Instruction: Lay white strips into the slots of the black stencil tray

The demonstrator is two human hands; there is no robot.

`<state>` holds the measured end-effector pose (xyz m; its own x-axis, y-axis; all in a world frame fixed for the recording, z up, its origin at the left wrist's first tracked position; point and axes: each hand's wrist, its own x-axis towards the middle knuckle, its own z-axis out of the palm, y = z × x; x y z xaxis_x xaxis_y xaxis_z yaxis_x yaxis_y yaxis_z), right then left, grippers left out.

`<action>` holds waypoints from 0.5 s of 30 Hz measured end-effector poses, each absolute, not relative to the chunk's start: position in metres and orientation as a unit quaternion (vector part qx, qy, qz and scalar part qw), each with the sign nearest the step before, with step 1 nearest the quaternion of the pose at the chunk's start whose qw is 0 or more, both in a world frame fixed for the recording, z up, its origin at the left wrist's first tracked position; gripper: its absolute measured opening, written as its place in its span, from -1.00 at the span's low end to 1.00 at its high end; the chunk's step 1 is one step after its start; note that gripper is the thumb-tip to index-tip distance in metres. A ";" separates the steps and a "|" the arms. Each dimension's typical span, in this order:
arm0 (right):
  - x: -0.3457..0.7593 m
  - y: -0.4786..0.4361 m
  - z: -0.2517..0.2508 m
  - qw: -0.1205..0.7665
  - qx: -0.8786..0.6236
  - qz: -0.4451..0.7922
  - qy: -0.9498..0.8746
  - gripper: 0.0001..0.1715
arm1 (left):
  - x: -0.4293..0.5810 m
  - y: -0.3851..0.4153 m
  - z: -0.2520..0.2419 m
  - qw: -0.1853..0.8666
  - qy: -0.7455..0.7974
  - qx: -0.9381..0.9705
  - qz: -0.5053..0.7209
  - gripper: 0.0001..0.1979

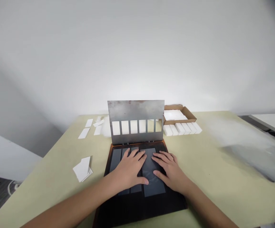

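Both hands lie flat on a black base board point(149, 209) with dark grey rectangular strips on it. My left hand point(131, 167) spreads its fingers over the narrower strips point(115, 160) and the left edge of a wider dark sheet point(153, 188). My right hand point(169, 169) rests with fingers apart on that sheet's right side. Neither hand grips anything. Hinged to the board's far edge, a grey metal plate point(136, 109) stands raised, with a row of rectangular cut-out windows. Parts of the strips are hidden under my hands.
Right of the plate, a brown cardboard tray point(192, 118) holds white sheets, with a row of white stacks point(182, 129) before it. Loose white cards point(83, 133) lie at the back left. A small pile of white cards point(82, 169) sits nearer. Clear plastic point(251, 152) covers the table's right side.
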<state>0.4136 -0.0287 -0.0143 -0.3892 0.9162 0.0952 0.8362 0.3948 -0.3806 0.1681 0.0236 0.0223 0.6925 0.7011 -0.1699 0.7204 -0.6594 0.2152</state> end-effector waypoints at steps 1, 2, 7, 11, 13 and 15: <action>0.414 -0.029 -0.014 0.147 -0.533 0.138 -0.822 -0.41 | 0.168 0.024 0.023 0.135 0.391 0.910 -0.038 0.00; 0.414 -0.029 -0.015 0.147 -0.532 0.140 -0.822 -0.40 | 0.169 0.024 0.023 0.137 0.390 0.909 -0.040 0.00; 0.417 -0.028 -0.016 0.151 -0.529 0.150 -0.821 -0.42 | 0.170 0.024 0.029 0.145 0.383 0.911 -0.049 -0.01; 0.420 -0.029 -0.016 0.158 -0.521 0.154 -0.825 -0.42 | 0.168 0.026 0.034 0.148 0.368 0.917 -0.044 0.00; 0.421 -0.030 -0.015 0.162 -0.517 0.151 -0.827 -0.39 | 0.167 0.027 0.036 0.147 0.363 0.919 -0.035 0.03; 0.421 -0.031 -0.014 0.165 -0.515 0.147 -0.828 -0.35 | 0.166 0.029 0.037 0.146 0.366 0.919 -0.022 -0.05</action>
